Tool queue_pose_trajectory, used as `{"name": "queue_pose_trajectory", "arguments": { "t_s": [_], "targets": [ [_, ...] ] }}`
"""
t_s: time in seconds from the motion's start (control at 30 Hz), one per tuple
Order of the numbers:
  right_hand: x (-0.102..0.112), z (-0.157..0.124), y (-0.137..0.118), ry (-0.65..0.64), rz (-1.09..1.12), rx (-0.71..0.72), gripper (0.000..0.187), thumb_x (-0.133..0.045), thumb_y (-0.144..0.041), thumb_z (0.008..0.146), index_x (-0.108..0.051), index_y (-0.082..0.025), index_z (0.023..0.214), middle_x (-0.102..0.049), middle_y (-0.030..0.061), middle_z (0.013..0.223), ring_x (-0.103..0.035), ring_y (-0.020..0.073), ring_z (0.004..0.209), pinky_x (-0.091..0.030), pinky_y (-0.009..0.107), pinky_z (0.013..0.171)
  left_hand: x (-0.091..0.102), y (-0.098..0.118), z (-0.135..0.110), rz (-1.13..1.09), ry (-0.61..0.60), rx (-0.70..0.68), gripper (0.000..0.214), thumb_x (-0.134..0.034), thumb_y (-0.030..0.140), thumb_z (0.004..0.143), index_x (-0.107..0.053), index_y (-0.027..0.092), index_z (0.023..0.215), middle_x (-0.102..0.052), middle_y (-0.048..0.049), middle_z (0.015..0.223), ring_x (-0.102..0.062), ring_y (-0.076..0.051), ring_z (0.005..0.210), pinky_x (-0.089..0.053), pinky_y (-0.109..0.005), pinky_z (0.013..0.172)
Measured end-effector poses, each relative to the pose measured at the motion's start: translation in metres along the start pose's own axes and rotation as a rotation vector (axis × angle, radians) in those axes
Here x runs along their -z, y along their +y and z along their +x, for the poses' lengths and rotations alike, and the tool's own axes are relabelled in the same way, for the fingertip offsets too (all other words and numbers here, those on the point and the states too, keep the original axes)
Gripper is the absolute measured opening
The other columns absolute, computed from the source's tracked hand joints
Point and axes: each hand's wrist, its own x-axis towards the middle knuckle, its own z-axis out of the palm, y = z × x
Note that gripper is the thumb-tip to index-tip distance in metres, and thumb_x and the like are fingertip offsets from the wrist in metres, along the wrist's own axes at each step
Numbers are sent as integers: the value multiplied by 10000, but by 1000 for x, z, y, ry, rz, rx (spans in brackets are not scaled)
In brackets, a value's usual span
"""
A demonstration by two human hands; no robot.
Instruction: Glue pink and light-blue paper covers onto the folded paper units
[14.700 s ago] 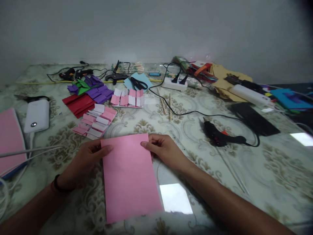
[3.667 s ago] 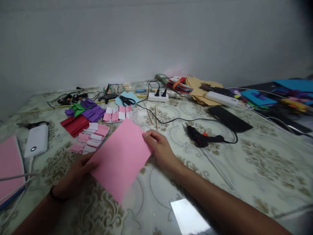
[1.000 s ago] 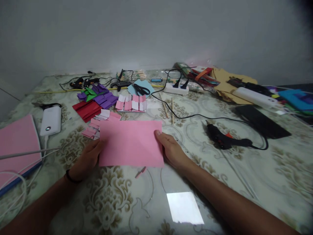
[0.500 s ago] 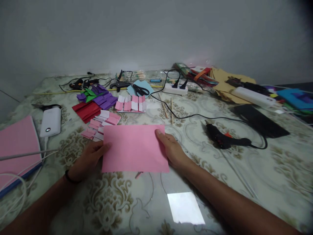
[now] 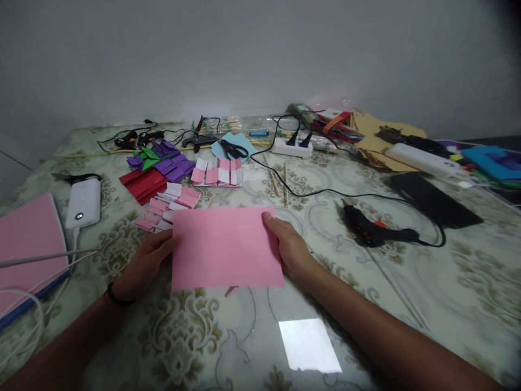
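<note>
Pink paper (image 5: pixel 228 247), up over the table (image 5: pixel 228 347) | left hand (image 5: pixel 148 258) and right hand (image 5: pixel 292 247) pinch its side edges | likely light, bendy, easy to crease; best held softly by the edges | left grip too dim to see well

Pink sheet (image 5: pixel 228 250) hides most fingers of left hand (image 5: pixel 148 260) & right hand (image 5: pixel 293 247), plus the near-right bit of the folded paper (image 5: pixel 166 206) behind it & prob. some of a small scrap (image 5: pixel 232 291); can't ID latter. Forearms (image 5: pixel 378 315) & bench (image 5: pixel 252 347) cut off, near edge. Pink paper (image 5: pixel 28 233), grey rod (image 5: pixel 44 259): cut off, left edge. Power bank (image 5: pixel 83 198) display: too sm. to read. Blue stuff (image 5: pixel 486 162), far right: blurry, ptly out of view.
</note>
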Motion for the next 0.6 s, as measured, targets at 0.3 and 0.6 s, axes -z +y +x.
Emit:
{"name": "queue_pose_trajectory", "arguments": {
  "t_s": [0.3, 0.6],
  "targets": [
    [1, 0, 2, -66, 20, 54, 495, -783, -675, 834, -629, -213, 748, -621, -13, 651, -525, 156, 567, -382, 278, 547, 4, -3, -1, -26, -14, 14, 313, -738, 474, 890, -768, 175, 801, -668, -21, 754, -493, -163, 681, -395, -271, 608],
    [0, -2, -1, -143, -113, 71, 426, -809, -574, 823, -666, -191, 703, -546, -30, 617, -423, 117, 546, -290, 269, 519, 0, -1, -1, -172, 18, 71, 288, -799, 443, 815, -739, 170, 748, -631, 5, 678, -462, -129, 588, -335, -240, 511]
  ]
}}
